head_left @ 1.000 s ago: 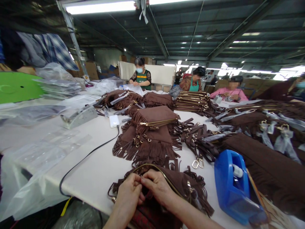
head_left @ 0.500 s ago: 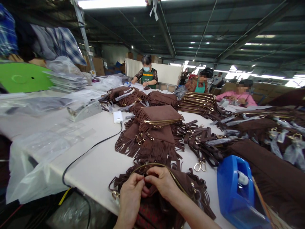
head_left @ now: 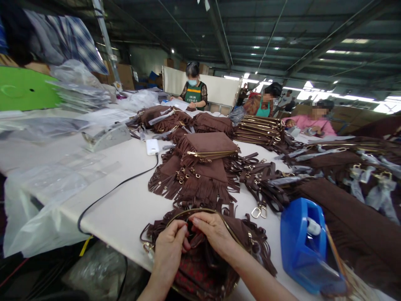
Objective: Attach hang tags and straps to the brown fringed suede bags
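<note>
An open brown fringed bag (head_left: 250, 234) lies at the table's near edge, its gold zipper curving round the opening and a red-patterned lining showing. My left hand (head_left: 171, 244) is at the left of the opening, fingers closed in a pinch on dark material inside. Beside it, my right hand (head_left: 213, 232) has thumb and fingers together on the same dark brown material. What lies exactly between the fingertips is too small and dark to name. Just beyond, a stack of brown fringed pouches (head_left: 209, 144) shows gold zippers and rings.
A blue tape dispenser (head_left: 302, 242) stands at the right, near brown straps (head_left: 263, 184) with metal clips. A white power bank (head_left: 152, 147) with black cable lies left of the pouches. Several people sit across the table, one in a green apron (head_left: 193, 95).
The view has shifted slightly. My right hand's fingers have straightened a little over the opening, and more of the red-patterned lining shows below my hands.
</note>
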Tool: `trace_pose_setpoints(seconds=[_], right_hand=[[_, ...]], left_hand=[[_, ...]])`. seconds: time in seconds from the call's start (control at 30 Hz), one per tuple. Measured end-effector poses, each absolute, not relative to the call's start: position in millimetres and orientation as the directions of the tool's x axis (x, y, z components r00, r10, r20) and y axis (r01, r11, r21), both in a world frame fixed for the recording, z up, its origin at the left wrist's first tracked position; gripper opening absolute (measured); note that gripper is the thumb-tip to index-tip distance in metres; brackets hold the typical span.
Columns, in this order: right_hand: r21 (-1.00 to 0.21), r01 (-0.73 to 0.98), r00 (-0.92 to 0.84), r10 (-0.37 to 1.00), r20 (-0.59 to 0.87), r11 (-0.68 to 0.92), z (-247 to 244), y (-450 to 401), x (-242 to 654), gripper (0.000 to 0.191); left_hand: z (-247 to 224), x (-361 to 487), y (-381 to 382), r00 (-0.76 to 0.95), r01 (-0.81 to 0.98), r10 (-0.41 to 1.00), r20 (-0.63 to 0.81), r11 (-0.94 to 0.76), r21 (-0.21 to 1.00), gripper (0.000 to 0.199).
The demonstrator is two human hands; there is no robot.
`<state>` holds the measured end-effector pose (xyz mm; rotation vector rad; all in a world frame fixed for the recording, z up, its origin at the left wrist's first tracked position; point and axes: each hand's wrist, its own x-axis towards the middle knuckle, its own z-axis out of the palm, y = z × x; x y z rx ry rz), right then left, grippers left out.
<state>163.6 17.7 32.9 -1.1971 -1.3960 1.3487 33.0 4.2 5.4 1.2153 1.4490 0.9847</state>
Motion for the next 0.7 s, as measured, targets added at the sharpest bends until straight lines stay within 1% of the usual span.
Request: trace_pose_setpoints(seconds=[0.13,0.33,0.43,0.53,0.7], right_hand=[[-0.994,0.108,-0.197,0.980,-0.034,-0.013,32.8,17.8,164.1,0.025],[-0.998,-0.011,-0.098,0.993,-0.067,-0.068,20.6,19.2,158.5,0.016],[-0.997,0.057,-0.091,0.995,-0.050,-0.044,22.6,18.8,158.8,0.007],[-0.994,0.101,-0.105,0.993,-0.047,-0.037,27.2,18.9,160.0,0.013],[-0.992,0.102,-0.114,0.989,-0.091,-0.079,29.2,19.5,159.2,0.014]], left_hand=[[4.2,32.7,4.3,-0.020,0.210,0.986,-0.167,0.168,0.963,0.026],[1.8,33.1,2.9,-0.021,0.222,0.986,-0.168,0.168,0.961,0.028],[-0.5,32.0,2.2,-0.015,0.231,0.986,-0.168,0.167,0.958,0.027],[-1.4,30.8,1.6,-0.005,0.248,0.984,-0.177,0.173,0.953,0.026],[0.2,30.6,1.0,0.024,0.282,0.986,-0.168,0.154,0.947,0.028]])
